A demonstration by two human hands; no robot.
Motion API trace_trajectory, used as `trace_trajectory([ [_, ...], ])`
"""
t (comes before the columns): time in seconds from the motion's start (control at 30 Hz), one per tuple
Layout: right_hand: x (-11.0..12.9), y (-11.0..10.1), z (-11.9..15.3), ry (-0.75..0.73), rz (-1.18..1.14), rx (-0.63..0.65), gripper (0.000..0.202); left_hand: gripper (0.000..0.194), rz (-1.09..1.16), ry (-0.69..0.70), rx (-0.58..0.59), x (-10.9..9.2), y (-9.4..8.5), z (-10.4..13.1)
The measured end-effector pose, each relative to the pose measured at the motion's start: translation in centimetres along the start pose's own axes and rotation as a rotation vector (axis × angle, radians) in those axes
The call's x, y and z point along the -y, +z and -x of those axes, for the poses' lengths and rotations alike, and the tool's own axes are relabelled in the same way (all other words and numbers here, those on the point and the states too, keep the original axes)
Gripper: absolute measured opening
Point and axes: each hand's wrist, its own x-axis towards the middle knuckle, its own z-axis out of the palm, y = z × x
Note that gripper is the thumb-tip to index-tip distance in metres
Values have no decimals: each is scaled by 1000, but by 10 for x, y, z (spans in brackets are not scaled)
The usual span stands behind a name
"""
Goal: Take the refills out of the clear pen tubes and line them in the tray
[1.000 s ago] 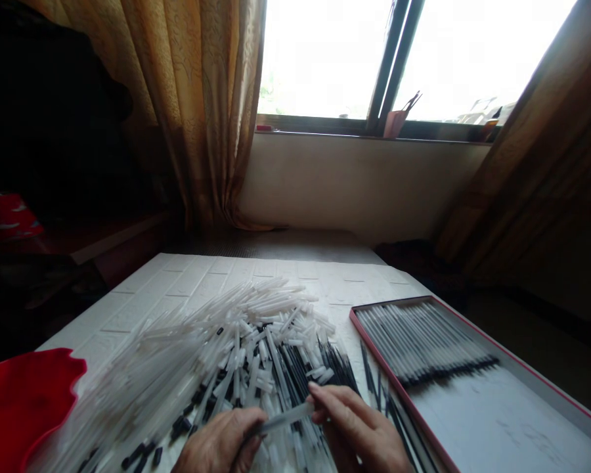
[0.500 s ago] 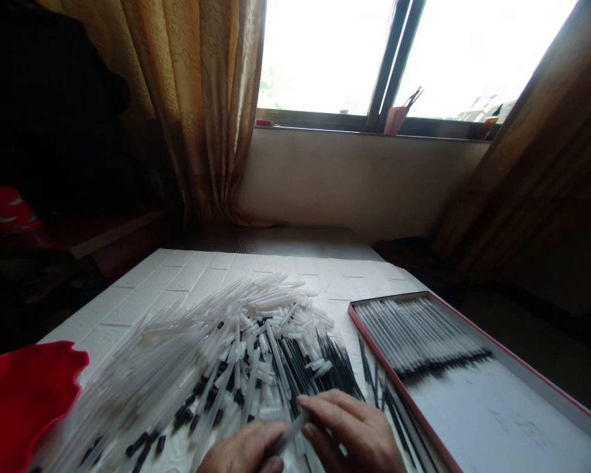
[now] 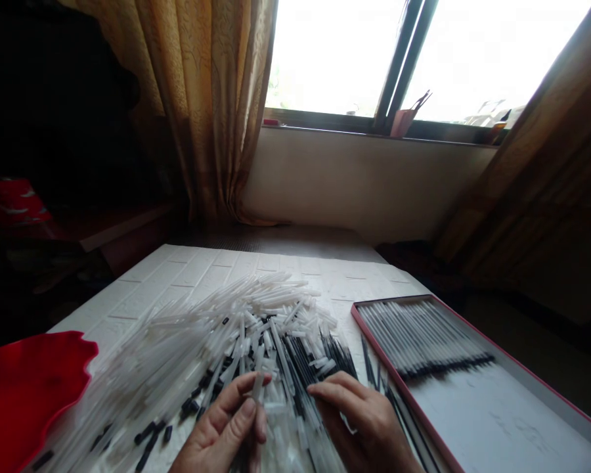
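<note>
My left hand [image 3: 226,424] pinches a translucent plastic tube [image 3: 258,387] upright between thumb and fingers, low in the middle of the view. To its right, my right hand [image 3: 362,414] hovers over the near end of a bundle of thin black rods [image 3: 300,364], its fingers bent and pressed together. Whatever lies between those fingertips, if anything, cannot be made out. A large heap of clear tubes [image 3: 177,355] spreads to the left and behind the hands. Small black plugs [image 3: 190,406] and short white pieces [image 3: 320,362] are scattered among them.
At right lies a shallow red-rimmed tray [image 3: 384,348] with a row of filled, black-ended tubes [image 3: 423,335]. Loose black rods [image 3: 396,407] lie along its left side. A red scalloped dish [image 3: 34,394] stands at left on the white brick-patterned table [image 3: 142,289].
My hands have moved apart; both were at one tube before. The left has risen and now holds a tube upright. The view has shifted slightly.
</note>
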Motion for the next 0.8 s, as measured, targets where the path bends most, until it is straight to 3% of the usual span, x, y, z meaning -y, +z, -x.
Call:
trace_trajectory([
  [0.13, -1, 8, 4, -102, 212, 261, 16, 56, 83, 36, 20, -4, -3, -2],
  [0.3, -7, 15, 8, -66, 423, 383, 26, 50, 124, 35, 58, -2, -5, -4],
  [0.53, -14, 11, 12, 171, 424, 349, 22, 43, 149, 38, 34, -4, 1, -4],
  [0.8, -16, 10, 11, 217, 473, 300, 21, 51, 54, 20, -38, -5, 9, -4],
])
